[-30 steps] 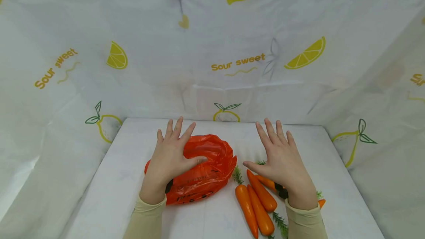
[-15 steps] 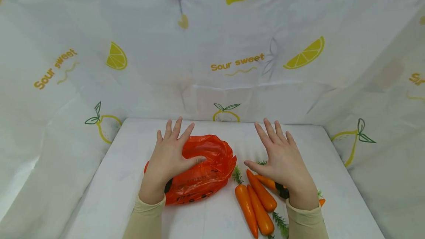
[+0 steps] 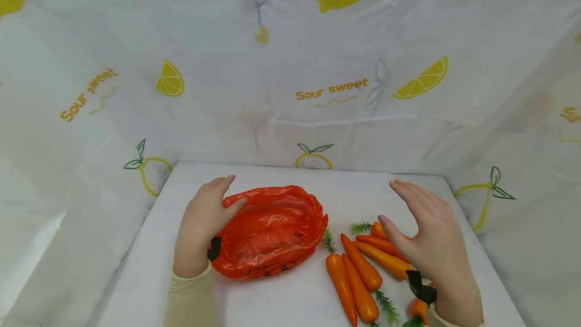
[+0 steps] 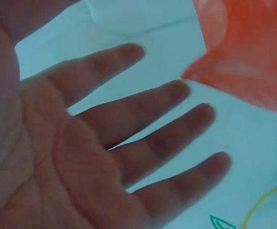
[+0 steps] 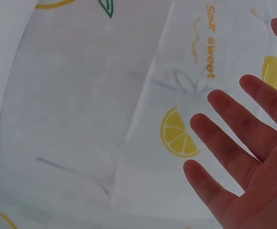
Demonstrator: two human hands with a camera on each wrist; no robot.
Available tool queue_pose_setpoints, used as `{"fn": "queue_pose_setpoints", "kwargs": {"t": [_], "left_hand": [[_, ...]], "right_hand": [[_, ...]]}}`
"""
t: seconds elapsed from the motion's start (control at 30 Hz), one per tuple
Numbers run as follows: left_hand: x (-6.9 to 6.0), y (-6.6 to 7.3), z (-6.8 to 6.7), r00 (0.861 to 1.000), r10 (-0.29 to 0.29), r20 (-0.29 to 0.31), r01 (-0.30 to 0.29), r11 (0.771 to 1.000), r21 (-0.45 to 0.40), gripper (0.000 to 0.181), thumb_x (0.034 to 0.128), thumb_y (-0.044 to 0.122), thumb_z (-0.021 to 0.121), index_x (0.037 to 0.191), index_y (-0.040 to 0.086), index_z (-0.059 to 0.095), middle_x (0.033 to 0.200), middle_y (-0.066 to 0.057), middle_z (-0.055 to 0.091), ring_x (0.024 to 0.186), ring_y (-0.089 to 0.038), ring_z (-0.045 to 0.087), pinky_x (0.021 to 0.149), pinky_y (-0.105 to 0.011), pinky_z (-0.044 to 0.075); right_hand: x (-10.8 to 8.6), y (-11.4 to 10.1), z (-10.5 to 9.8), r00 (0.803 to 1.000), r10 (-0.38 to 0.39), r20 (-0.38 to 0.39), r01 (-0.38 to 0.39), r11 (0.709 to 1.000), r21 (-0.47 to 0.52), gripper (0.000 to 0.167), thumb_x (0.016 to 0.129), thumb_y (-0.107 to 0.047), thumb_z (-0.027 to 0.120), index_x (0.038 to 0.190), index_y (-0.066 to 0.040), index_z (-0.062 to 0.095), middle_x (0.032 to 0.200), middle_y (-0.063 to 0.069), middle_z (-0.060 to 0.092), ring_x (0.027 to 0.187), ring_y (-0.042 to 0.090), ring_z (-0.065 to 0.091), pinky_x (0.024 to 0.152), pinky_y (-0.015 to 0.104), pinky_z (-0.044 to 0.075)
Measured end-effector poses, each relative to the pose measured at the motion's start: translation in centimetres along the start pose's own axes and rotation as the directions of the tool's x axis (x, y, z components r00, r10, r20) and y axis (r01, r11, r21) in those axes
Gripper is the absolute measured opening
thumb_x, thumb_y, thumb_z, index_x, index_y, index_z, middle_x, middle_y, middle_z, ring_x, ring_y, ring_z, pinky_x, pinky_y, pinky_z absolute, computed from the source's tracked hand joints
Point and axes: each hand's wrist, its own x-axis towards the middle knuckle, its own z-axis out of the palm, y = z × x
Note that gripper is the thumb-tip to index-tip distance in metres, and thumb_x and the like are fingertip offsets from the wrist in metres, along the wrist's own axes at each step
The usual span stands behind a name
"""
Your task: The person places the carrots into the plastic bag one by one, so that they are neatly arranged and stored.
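A red plastic bag [image 3: 272, 231] lies on the white table with its mouth toward the right. My left hand [image 3: 201, 221] hovers at the bag's left side, fingers extended and nothing in them; in the left wrist view the bag's corner [image 4: 210, 71] shows beyond the fingertips. On the right, my right hand [image 3: 436, 241] is raised over the carrots with straight fingers, holding nothing. Several orange carrots with green tops, among them a front carrot [image 3: 341, 286] and a rear carrot [image 3: 383, 259], lie between the bag and that hand. The right forearm hides part of the pile.
An orange vegetable with a green stem [image 3: 418, 309] lies partly hidden by the right wrist. White curtains [image 3: 290, 130] printed with lemons enclose the table [image 3: 272, 302] at the back and both sides.
Both hands have moved apart and turned from palm-down to more sideways. More carrots show beside the right hand. The head view has shifted slightly; bag and carrots stay in place.
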Motion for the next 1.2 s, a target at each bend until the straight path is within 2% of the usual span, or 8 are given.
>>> {"fn": "queue_pose_setpoints", "kwargs": {"t": [0.17, 0.27, 0.37, 0.43, 0.5, 0.63, 0.77, 1.2], "left_hand": [[0.0, -1.1, -0.3, 0.983, -0.090, 0.160, 0.091, 0.996, 0.006, 0.080, 0.1021, 0.044, 0.079, 0.168, 0.009, 0.048, 0.166, -0.025, 0.055, 0.153, -0.050, 0.052, 0.121, -0.070, 0.045], [0.2, -1.4, -0.1, 0.971, -0.116, 0.210, 0.115, 0.993, 0.018, 0.082, 0.1007, 0.043, 0.081, 0.167, 0.008, 0.048, 0.162, -0.027, 0.058, 0.149, -0.050, 0.055, 0.119, -0.070, 0.047], [0.5, -1.7, 0.3, 0.964, -0.128, 0.233, 0.125, 0.992, 0.027, 0.082, 0.0998, 0.042, 0.082, 0.166, 0.007, 0.049, 0.157, -0.028, 0.062, 0.143, -0.050, 0.060, 0.115, -0.069, 0.050], [0.7, -1.9, 0.7, 0.962, -0.136, 0.235, 0.133, 0.991, 0.029, 0.081, 0.0993, 0.040, 0.083, 0.165, 0.006, 0.050, 0.155, -0.028, 0.064, 0.140, -0.050, 0.062, 0.115, -0.068, 0.051], [0.9, -2.2, 1.0, 0.964, -0.136, 0.229, 0.131, 0.991, 0.037, 0.077, 0.0981, 0.038, 0.084, 0.161, 0.004, 0.055, 0.150, -0.027, 0.067, 0.135, -0.048, 0.066, 0.113, -0.067, 0.053], [1.2, -2.4, 1.5, 0.969, -0.127, 0.213, 0.118, 0.991, 0.055, 0.054, 0.0963, 0.032, 0.086, 0.138, 0.001, 0.069, 0.125, -0.019, 0.078, 0.108, -0.037, 0.074, 0.099, -0.059, 0.061], [1.5, -2.5, 1.6, 0.972, -0.119, 0.202, 0.106, 0.992, 0.074, 0.032, 0.0974, 0.027, 0.084, 0.116, 0.003, 0.073, 0.101, -0.010, 0.077, 0.085, -0.026, 0.067, 0.082, -0.050, 0.061], [1.5, -2.3, 1.5, 0.970, -0.130, 0.205, 0.112, 0.989, 0.097, 0.027, 0.1011, 0.021, 0.081, 0.118, 0.001, 0.072, 0.104, -0.013, 0.077, 0.085, -0.028, 0.066, 0.084, -0.052, 0.061]], "right_hand": [[-2.3, 1.1, -1.6, 0.998, 0.066, -0.004, -0.066, 0.998, -0.018, 0.078, 0.081, -0.024, 0.094, 0.154, -0.020, 0.068, 0.145, 0.013, 0.074, 0.132, 0.040, 0.067, 0.126, 0.017, 0.028], [-3.7, 1.7, -2.2, 0.994, 0.113, -0.006, -0.113, 0.993, -0.027, 0.078, 0.079, -0.021, 0.095, 0.153, -0.020, 0.069, 0.144, 0.014, 0.074, 0.130, 0.041, 0.066, 0.124, 0.014, 0.026], [-5.0, 2.1, -2.7, 0.989, 0.149, -0.013, -0.150, 0.987, -0.051, 0.079, 0.077, -0.020, 0.097, 0.151, -0.018, 0.070, 0.143, 0.016, 0.074, 0.128, 0.042, 0.066, 0.123, 0.041, 0.043], [-5.7, 2.2, -2.9, 0.985, 0.172, -0.010, -0.172, 0.982, -0.076, 0.080, 0.076, -0.020, 0.098, 0.150, -0.017, 0.070, 0.142, 0.018, 0.074, 0.125, 0.043, 0.067, 0.110, 0.059, 0.048], [-6.2, 2.3, -3.1, 0.981, 0.192, -0.006, -0.191, 0.977, -0.094, 0.080, 0.075, -0.021, 0.099, 0.150, -0.016, 0.070, 0.141, 0.019, 0.074, 0.122, 0.044, 0.068, 0.096, 0.069, 0.047], [-7.2, 2.4, -3.5, 0.975, 0.222, 0.004, -0.220, 0.967, -0.129, 0.079, 0.076, -0.022, 0.099, 0.150, -0.014, 0.070, 0.140, 0.019, 0.074, 0.119, 0.044, 0.069, 0.093, 0.069, 0.048], [-7.8, 2.5, -3.7, 0.974, 0.228, 0.006, -0.224, 0.962, -0.156, 0.079, 0.077, -0.023, 0.099, 0.149, -0.013, 0.070, 0.138, 0.020, 0.075, 0.115, 0.044, 0.070, 0.090, 0.069, 0.050], [-8.0, 3.0, -3.6, 0.959, 0.276, 0.061, -0.256, 0.940, -0.225, 0.077, 0.080, -0.032, 0.098, 0.148, -0.012, 0.069, 0.140, 0.023, 0.074, 0.117, 0.048, 0.069, 0.089, 0.075, 0.051]]}}
